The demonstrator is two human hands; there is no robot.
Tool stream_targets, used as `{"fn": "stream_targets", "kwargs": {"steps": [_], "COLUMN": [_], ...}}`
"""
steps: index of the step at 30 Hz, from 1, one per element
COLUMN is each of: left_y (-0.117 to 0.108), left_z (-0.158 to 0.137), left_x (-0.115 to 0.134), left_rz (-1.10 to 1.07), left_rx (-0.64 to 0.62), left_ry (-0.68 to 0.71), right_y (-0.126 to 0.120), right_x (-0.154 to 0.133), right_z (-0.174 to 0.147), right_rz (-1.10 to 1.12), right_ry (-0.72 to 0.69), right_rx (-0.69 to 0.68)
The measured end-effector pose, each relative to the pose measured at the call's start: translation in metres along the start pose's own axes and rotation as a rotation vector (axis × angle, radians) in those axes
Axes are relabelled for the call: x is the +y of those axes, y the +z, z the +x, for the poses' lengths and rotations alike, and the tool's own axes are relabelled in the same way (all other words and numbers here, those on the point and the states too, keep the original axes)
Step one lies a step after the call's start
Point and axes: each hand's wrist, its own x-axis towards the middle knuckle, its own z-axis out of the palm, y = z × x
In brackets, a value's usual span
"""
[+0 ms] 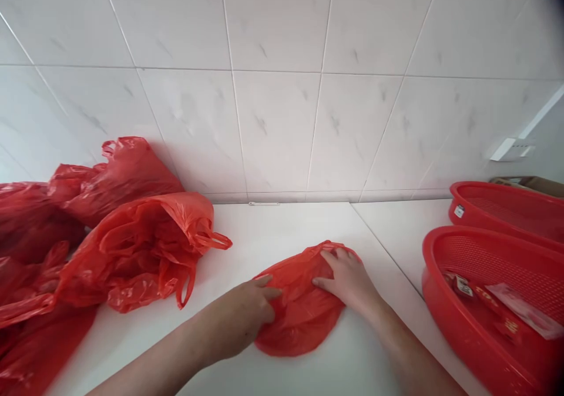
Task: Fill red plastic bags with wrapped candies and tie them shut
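Note:
A red plastic bag [304, 319] lies spread and wrinkled on the white tabletop in front of me. My left hand [249, 314] is at its left edge, the lower fingers curled in against the plastic while the thumb and index finger point forward over it. On the bag's upper right side rests my right hand [346, 275], its thumb and fingers apart and touching the film. Whether anything lies inside this bag I cannot tell.
Several red plastic bags [127, 184] are heaped at the left, one with its mouth gaping toward me. At the right stand two red plastic baskets [445, 302]; the nearer holds small packets [497, 308]. A tiled wall [277, 131] closes off the back, with a white socket box [511, 149] on it.

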Motion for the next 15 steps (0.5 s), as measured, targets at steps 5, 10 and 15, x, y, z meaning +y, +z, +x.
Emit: {"fn": "stream_targets", "kwargs": {"steps": [5,10,15], "left_y": [-0.002,0.012,0.029], "left_z": [0.001,-0.001,-0.010], "left_x": [0.001,0.018,0.016], "left_rz": [-0.115,-0.149,-0.024], "left_rx": [0.171,0.208,0.126], "left_ry": [-0.030,-0.013,-0.051], "right_y": [-0.005,-0.006,0.013], "right_x": [-0.002,-0.034,-0.022], "right_z": [-0.004,-0.017,-0.010], "right_rz": [0.006,0.052,0.002], "right_ry": [0.033,-0.268,-0.231], "right_rx": [0.211,0.236,0.061]}}
